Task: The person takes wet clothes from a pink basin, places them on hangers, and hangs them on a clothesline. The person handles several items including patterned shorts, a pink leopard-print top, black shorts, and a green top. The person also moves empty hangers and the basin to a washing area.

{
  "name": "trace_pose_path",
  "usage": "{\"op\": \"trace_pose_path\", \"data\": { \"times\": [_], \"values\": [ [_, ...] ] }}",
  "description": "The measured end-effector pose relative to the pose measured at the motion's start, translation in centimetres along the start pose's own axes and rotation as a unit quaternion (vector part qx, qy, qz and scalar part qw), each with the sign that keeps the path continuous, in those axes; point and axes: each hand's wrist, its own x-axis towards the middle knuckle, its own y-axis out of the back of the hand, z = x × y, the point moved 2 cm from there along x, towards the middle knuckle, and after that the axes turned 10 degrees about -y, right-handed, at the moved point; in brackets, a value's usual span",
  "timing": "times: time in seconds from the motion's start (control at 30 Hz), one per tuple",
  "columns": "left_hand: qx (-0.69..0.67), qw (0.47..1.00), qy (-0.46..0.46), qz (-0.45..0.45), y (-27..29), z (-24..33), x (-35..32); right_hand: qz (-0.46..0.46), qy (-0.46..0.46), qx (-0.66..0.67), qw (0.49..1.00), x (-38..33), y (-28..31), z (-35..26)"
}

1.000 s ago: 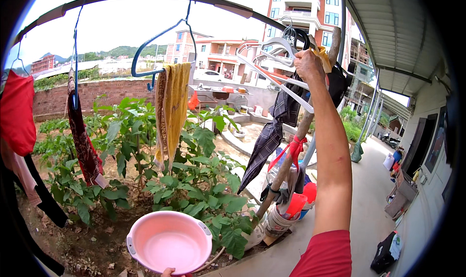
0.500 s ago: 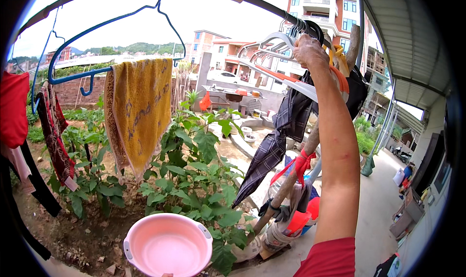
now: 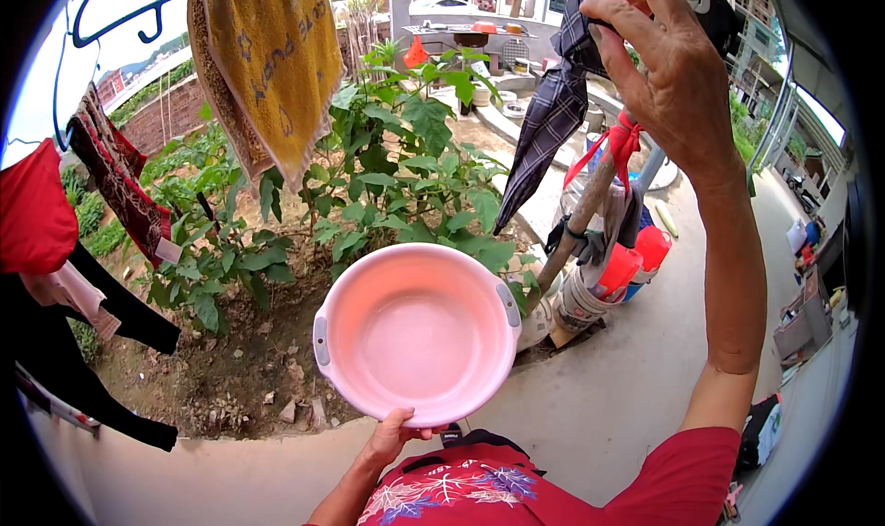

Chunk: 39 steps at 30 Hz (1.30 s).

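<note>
Holding the empty round pink plastic basin [image 3: 417, 332] by its near rim, the left hand [image 3: 395, 437] is closed on it at waist level. Raised overhead, the right hand [image 3: 666, 70] curls its fingers around the dark checked garment [image 3: 556, 111] on its hanger. Unhooking it seems in hand; lowering it into the basin likely follows.

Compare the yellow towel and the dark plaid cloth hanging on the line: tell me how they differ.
The yellow towel is mustard, thick and nubby with a faint pattern; the plaid cloth is dark, thin and checked. The towel hangs broad at upper left, untouched; the plaid cloth hangs narrow, tapering to a point, just under the raised right hand. The left hand touches neither; it holds the pink basin. Both cloths hang above the green plants.
</note>
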Motion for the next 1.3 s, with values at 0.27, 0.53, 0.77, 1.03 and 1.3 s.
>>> {"op": "trace_pose_path", "data": {
  "times": [0.27, 0.53, 0.77, 1.03, 1.3],
  "values": [
    [0.030, 0.988, 0.083, -0.126, -5.1, -2.7, -3.5, -0.362, -0.386, 0.039, 0.848, -29.5, 9.4, -4.4],
    [0.109, 0.945, 0.185, -0.246, -13.8, -9.7, -4.0, -0.295, -0.812, 0.350, 0.363, -49.1, 22.5, -7.1],
    [0.186, 0.877, 0.257, -0.361, -27.9, -19.6, -1.7, -0.127, -0.888, 0.142, 0.418, -61.0, 36.9, -3.8],
    [0.231, 0.830, 0.371, -0.346, -41.9, -30.6, 2.1, -0.012, -0.883, -0.089, 0.461, -64.4, 50.8, 2.2],
    [0.126, 0.810, 0.366, -0.440, -55.9, -39.9, 9.9, 0.077, -0.920, -0.151, 0.353, -68.6, 56.4, 9.9]
  ]
}}
